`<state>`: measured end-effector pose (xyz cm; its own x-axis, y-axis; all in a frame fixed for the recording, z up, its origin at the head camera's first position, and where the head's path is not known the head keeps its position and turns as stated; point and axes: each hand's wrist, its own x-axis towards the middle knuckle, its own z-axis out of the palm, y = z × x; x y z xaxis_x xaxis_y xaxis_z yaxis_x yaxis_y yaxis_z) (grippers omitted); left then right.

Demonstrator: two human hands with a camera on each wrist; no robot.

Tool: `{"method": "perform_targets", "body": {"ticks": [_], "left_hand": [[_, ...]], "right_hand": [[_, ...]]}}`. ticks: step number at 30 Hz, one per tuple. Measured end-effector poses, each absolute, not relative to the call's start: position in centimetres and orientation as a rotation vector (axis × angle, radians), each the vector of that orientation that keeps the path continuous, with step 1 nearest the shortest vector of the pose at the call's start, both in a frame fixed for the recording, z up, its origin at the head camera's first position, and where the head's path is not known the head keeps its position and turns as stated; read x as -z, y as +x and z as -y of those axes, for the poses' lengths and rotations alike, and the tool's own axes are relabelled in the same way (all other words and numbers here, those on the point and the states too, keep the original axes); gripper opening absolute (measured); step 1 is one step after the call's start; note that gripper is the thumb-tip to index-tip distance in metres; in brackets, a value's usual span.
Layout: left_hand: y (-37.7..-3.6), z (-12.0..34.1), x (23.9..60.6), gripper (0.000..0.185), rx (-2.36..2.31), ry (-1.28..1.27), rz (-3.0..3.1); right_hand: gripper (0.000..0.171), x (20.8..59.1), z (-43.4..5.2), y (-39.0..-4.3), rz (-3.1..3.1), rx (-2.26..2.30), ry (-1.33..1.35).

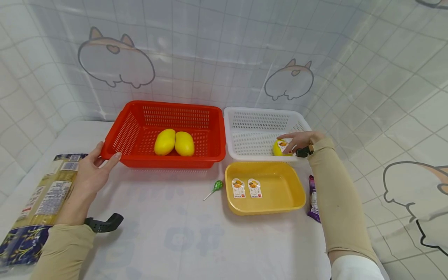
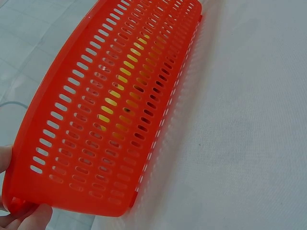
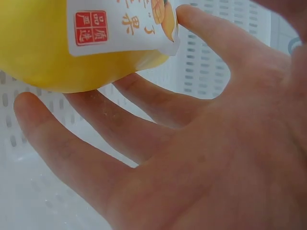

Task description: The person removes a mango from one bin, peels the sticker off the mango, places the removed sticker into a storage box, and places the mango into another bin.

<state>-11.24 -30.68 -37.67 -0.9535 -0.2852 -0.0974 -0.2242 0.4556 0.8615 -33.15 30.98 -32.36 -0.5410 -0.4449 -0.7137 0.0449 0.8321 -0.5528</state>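
My left hand (image 1: 93, 171) grips the near left corner of the red basket (image 1: 168, 162), thumb and fingers about its rim. Two yellow mangoes (image 1: 164, 142) lie side by side inside. In the white basket (image 1: 245, 155), my right hand (image 1: 301, 140) is at a mango (image 1: 276, 148) bearing a white label sticker (image 3: 120, 28). The right wrist view shows fairly straight, spread fingers touching this mango, one fingertip apart from it. The sticker has a fruit picture and orange print; its edge lifts slightly. Two similar stickers (image 1: 238, 188) are on the yellow tray (image 1: 266, 210) in front.
A green-wrapped lollipop (image 1: 218, 185) lies left of the yellow tray. A purple packet (image 1: 313, 200) is partly hidden by my right forearm. Beneath my left arm lies a long blue-and-yellow package (image 1: 52, 194). Patterned curtains (image 1: 210, 58) rise behind the baskets.
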Motion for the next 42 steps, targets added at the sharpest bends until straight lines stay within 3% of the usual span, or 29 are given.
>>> {"method": "perform_targets", "body": {"ticks": [42], "left_hand": [[-11.10,30.68,37.45,0.086,1.546,0.466,2.638]], "right_hand": [[0.093,32.65,-29.99,-32.64,-2.184,0.457,-0.384]]}}
